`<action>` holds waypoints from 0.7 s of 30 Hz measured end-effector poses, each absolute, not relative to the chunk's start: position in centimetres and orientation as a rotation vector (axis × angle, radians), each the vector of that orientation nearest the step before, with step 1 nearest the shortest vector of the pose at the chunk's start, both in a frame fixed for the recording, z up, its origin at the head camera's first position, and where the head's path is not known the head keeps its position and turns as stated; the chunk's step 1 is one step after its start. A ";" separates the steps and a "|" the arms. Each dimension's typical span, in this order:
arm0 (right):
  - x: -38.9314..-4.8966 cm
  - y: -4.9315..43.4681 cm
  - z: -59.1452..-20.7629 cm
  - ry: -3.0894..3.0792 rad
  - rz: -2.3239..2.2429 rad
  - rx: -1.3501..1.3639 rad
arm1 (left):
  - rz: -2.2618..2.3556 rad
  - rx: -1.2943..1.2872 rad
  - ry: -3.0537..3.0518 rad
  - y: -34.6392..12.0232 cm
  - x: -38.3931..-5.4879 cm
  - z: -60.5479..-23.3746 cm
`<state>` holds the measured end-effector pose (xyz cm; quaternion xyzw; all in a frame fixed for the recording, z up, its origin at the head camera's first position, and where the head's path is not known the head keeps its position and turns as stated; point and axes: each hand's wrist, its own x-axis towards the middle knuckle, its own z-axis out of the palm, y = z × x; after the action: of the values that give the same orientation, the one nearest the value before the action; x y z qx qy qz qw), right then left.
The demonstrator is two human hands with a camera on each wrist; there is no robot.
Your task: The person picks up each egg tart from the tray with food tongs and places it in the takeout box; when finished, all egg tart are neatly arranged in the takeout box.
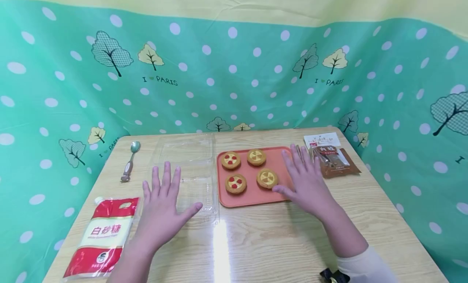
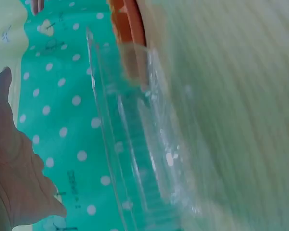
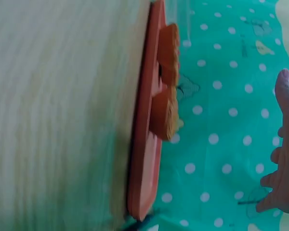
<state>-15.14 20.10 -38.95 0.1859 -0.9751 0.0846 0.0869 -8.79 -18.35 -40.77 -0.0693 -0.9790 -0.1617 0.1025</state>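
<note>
Breakage threatens the four round golden tarts (image 1: 267, 178) on the coral rectangular tray (image 1: 252, 197), far centre, should the empty, wide-spread right hand (image 1: 308, 185) drop; the left hand (image 1: 161, 214), equally wide, could dent the clear plastic box (image 1: 199, 189) alongside.

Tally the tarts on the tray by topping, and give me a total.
Tarts with red pieces on top: 2
Tarts with no red pieces: 2
Total tarts in view: 4
</note>
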 end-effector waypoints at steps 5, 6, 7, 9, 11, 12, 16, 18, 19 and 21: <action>-16.0 22.1 -38.6 -2.910 0.385 0.450 | -0.593 -0.137 -2.923 -20.1 -9.3 -40.5; -16.2 22.6 -38.6 -2.910 0.417 0.426 | -0.622 -0.130 -2.922 -20.5 -9.4 -40.5; -16.4 23.0 -38.6 -2.913 0.448 0.398 | -0.654 -0.123 -2.920 -21.0 -9.5 -40.5; -16.7 24.0 -38.6 -2.921 0.526 0.329 | -0.729 -0.100 -2.920 -22.1 -9.6 -40.4; -17.1 25.1 -38.6 -2.935 0.600 0.253 | -0.816 -0.064 -2.926 -23.4 -9.6 -40.3; -17.3 25.6 -38.7 -2.945 0.628 0.216 | -0.873 -0.048 -2.930 -24.1 -9.6 -40.2; -18.0 27.3 -39.1 -2.998 0.679 0.099 | -1.140 0.029 -2.970 -26.9 -9.7 -39.8; -18.4 27.9 -39.5 -3.036 0.665 0.069 | -1.240 0.043 -2.992 -28.3 -9.9 -39.8; -18.5 28.1 -39.8 -3.060 0.654 0.055 | -1.274 0.053 -3.008 -28.8 -9.9 -39.9; -18.8 28.6 -40.2 -3.117 0.636 0.034 | -1.307 0.071 -3.047 -29.7 -10.0 -40.2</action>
<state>-18.81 28.62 -40.23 0.0106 -0.9796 0.1999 -0.0197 -9.95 -29.71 -40.21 0.0212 -0.9153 -0.3927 -0.0875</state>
